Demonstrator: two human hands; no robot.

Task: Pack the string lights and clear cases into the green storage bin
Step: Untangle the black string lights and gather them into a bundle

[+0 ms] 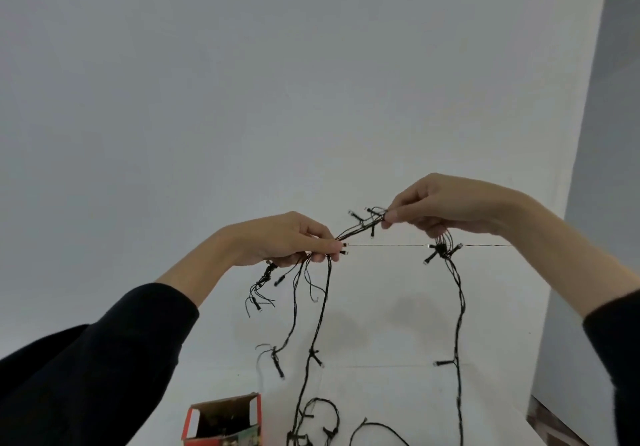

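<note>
While both hands are raised, the left hand [291, 238], toward 7 o'clock from centre, pinches a bunch of the lights [362, 226] between thumb and fingers, and the right hand [446, 203], at 3 o'clock, pinches the other end of the short taut bundle between them. More loops hang under the right hand's curled fingers. From each hand dark strands with small bulbs drop toward 6 o'clock, the left ones tangled, and coil on the surface at the bottom edge. A red cardboard box [221, 411] stands open-topped at 7 o'clock, just beside the coils; its contents are too dark to tell. Dark sleeves [104, 359] cover both forearms and hide the lower corners. The surface [398, 341] is white, meeting a plain white wall [277, 65]; a grey panel [616, 134] stands along 3 o'clock.
</note>
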